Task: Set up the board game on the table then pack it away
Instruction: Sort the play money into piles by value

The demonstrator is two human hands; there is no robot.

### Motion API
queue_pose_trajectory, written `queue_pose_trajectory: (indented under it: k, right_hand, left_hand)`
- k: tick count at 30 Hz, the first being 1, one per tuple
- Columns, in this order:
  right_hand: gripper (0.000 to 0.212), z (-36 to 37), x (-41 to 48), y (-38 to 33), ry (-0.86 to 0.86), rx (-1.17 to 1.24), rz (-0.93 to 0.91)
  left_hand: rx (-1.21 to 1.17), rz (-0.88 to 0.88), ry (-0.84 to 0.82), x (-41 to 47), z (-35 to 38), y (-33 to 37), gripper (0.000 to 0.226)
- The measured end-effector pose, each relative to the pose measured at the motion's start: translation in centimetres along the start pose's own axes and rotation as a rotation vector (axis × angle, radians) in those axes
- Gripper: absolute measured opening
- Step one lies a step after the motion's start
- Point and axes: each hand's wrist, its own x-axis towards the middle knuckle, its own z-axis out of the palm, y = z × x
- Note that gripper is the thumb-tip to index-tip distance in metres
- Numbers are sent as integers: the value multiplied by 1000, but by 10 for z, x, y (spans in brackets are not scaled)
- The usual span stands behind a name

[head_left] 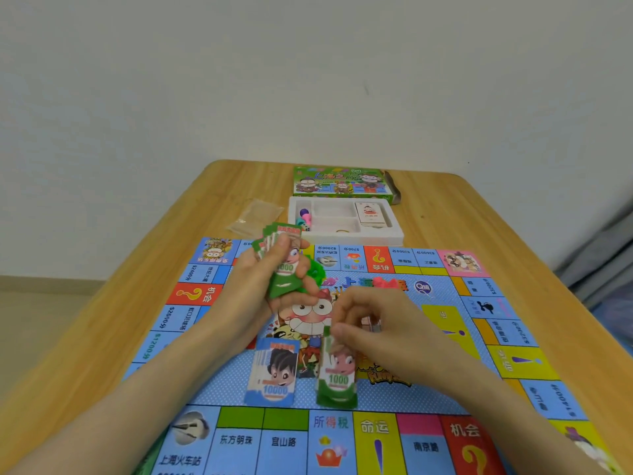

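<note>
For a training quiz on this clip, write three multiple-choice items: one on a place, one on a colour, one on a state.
1. Where does the white tray lie?
A. on the floor
B. just beyond the game board, nearer than the box lid
C. on the person's lap

2. What colour is the pile of 10000 notes?
A. blue
B. red
C. yellow

3. What does the left hand hold?
A. nothing
B. a fan of green notes
C. a die

Answers:
1 B: the tray sits between the board's far edge and the lid.
2 A: the notes are printed blue and white.
3 B: the fingers curl round the fanned green notes.
</note>
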Motion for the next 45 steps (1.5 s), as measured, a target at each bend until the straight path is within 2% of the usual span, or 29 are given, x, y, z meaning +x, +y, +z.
queue_pose_trajectory:
  k: [4,9,13,15,20,24,28,31,35,40,45]
  right_hand:
    - [10,3,-1,3,-70,-124,-13]
    - [10,7,1,10,-64,-407,-127]
    - [15,7,1,10,-22,-390,-169]
    - [23,5,0,6,-51,-372,-174]
    - [70,1,-8,-1,-296,-495,-194]
    - [62,1,-7,-2,-299,-511,-220]
    - [61,0,-8,-1,-296,-505,-217]
    - [61,2,-8,-1,-225,-449,-181]
    - [38,6,-1,8,-20,-310,-204]
    - [34,4,2,10,264,-108,-223]
    - [24,3,2,9,367,-1,-222]
  left_hand:
    - [15,-8,-18,0,2,-1,30]
    - [8,-10,-16,0,1,0,30]
    - [-4,-42,-18,2,0,-1,30]
    - [-22,-66,-10,2,0,-1,28]
    - [-28,-96,-13,2,0,-1,20]
    - [-53,-102,-23,2,1,0,22]
    - [-146,-129,0,2,5,2,36]
    - [-240,-183,-33,1,8,4,35]
    - [-334,-225,-109,-2,7,5,29]
    - [-174,-190,-86,-3,7,6,34]
    - [-5,-201,-144,-7,7,6,35]
